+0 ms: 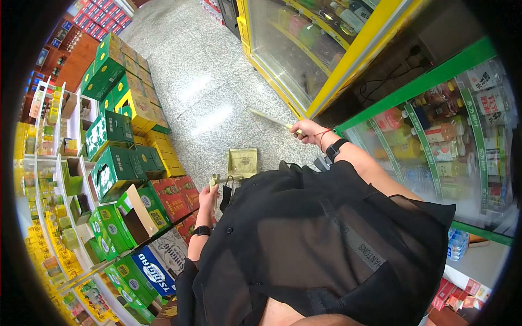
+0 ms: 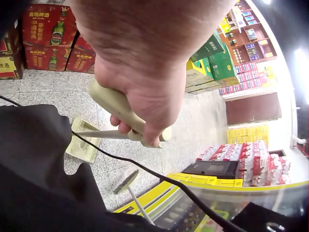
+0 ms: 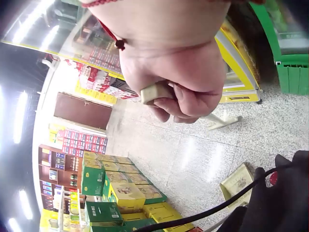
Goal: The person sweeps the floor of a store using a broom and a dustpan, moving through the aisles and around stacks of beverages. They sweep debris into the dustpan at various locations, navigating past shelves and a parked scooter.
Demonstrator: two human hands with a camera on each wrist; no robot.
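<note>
My left hand (image 1: 207, 199) grips the pale, T-shaped handle (image 2: 115, 104) of a long-handled dustpan (image 1: 242, 160). The pan, a cream square tray, lies low at the speckled floor in front of the body. In my right hand (image 1: 308, 132) is the pale handle of a broom (image 1: 267, 117), its stick slanting forward over the floor. The right wrist view shows the fingers curled round the handle's end, with the broom head (image 3: 225, 123) down near the yellow fridge. From the left wrist, the dark bristles of the broom head (image 2: 126, 181) show, apart from the pan.
Stacked green and yellow cartons (image 1: 117, 127) and beer boxes (image 1: 154, 266) line the left, before white shelves (image 1: 60, 179). A yellow-framed fridge (image 1: 321, 81) and a green-framed drinks fridge (image 1: 435, 141) stand on the right. A black cable (image 2: 145, 167) crosses the left wrist view.
</note>
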